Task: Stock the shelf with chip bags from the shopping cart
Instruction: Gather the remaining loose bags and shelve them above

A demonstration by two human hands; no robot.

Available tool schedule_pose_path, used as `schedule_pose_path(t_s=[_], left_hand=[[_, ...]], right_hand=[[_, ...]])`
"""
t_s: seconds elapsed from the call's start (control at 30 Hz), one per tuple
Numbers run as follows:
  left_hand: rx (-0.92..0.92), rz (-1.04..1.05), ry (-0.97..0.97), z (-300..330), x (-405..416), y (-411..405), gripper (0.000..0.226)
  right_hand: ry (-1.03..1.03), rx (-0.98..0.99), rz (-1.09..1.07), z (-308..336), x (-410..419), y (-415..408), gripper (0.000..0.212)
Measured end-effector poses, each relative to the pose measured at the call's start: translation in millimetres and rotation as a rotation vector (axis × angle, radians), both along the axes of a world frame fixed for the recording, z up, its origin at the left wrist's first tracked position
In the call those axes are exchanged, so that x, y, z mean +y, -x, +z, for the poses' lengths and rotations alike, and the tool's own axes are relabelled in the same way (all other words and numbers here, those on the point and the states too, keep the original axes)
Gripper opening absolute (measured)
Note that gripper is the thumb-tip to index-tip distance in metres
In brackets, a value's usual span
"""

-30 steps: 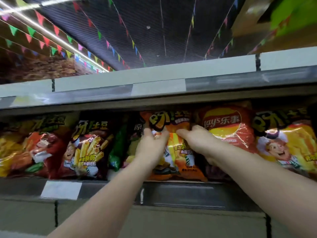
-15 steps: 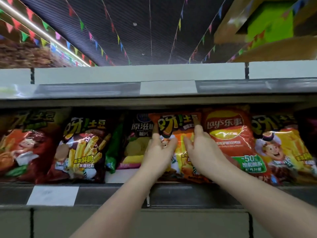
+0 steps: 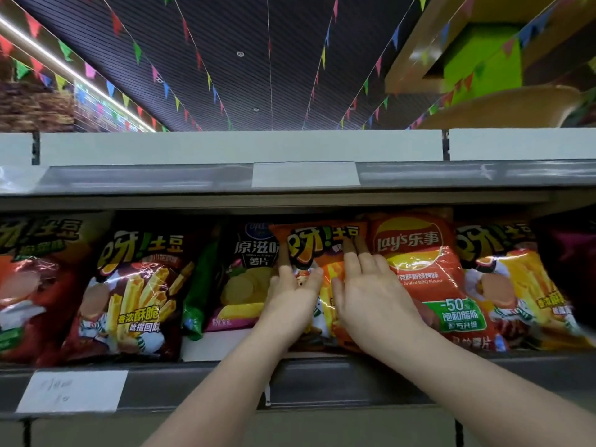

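Observation:
An orange chip bag (image 3: 317, 243) stands upright in the middle of the shelf (image 3: 322, 379), between a dark potato-chip bag (image 3: 250, 269) and a red Lay's bag (image 3: 425, 272). My left hand (image 3: 295, 293) lies flat on the orange bag's left half, fingers straight. My right hand (image 3: 367, 285) presses its right half with straight fingers that reach up to the printed logo. Neither hand curls around the bag. The shopping cart is out of view.
More chip bags fill the row: a red one (image 3: 29, 285) and a dark fries bag (image 3: 135, 291) at left, a green bag (image 3: 201, 285) edge-on, a yellow bag (image 3: 516, 285) at right. An upper shelf rail (image 3: 306, 175) hangs just above. A paper price label (image 3: 72, 390) is on the lower rail.
Both hands went from gripping the orange bag's top to lying flat against its front. The bag now stands upright and further back in the row.

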State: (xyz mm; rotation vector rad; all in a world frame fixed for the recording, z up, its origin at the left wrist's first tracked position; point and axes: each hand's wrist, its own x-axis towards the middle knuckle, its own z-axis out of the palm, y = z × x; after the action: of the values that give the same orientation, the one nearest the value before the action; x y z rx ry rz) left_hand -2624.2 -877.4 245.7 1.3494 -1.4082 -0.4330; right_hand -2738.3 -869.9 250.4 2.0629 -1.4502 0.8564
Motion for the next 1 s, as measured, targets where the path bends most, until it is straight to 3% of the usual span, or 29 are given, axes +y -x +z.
schedule_pose_path(t_s=[0.17, 0.3, 0.4, 0.5, 0.57, 0.67, 0.83, 1.0], left_hand=[[-0.082, -0.038, -0.025, -2, 0, -2, 0.051], [-0.146, -0.028, -0.054, -2, 1, 1, 0.053], [-0.207, 0.068, -0.061, 0, 5, 3, 0.051], [-0.165, 0.092, 0.006, 1, 10, 2, 0.048], [-0.108, 0.054, 0.03, 0, 14, 1, 0.059], [-0.041, 0.081, 0.074, -2, 20, 0, 0.072], [0.041, 0.224, 0.217, -2, 38, -12, 0.064], [0.015, 0.392, 0.313, -6, 67, -40, 0.052]], right_hand=[[-0.001, 0.045, -0.064, -2, -2, 2, 0.057], [-0.074, 0.16, -0.078, -5, -7, 6, 0.086], [-0.044, 0.063, -0.059, -2, 1, 7, 0.057], [-0.002, 0.023, -0.031, 1, 7, 4, 0.056], [0.015, -0.012, 0.0, 2, 11, 4, 0.057], [0.042, -0.055, 0.109, 3, 15, 3, 0.059], [0.141, -0.212, 0.449, -3, 19, -16, 0.053], [0.088, -0.184, 0.709, -8, 32, -49, 0.05]])
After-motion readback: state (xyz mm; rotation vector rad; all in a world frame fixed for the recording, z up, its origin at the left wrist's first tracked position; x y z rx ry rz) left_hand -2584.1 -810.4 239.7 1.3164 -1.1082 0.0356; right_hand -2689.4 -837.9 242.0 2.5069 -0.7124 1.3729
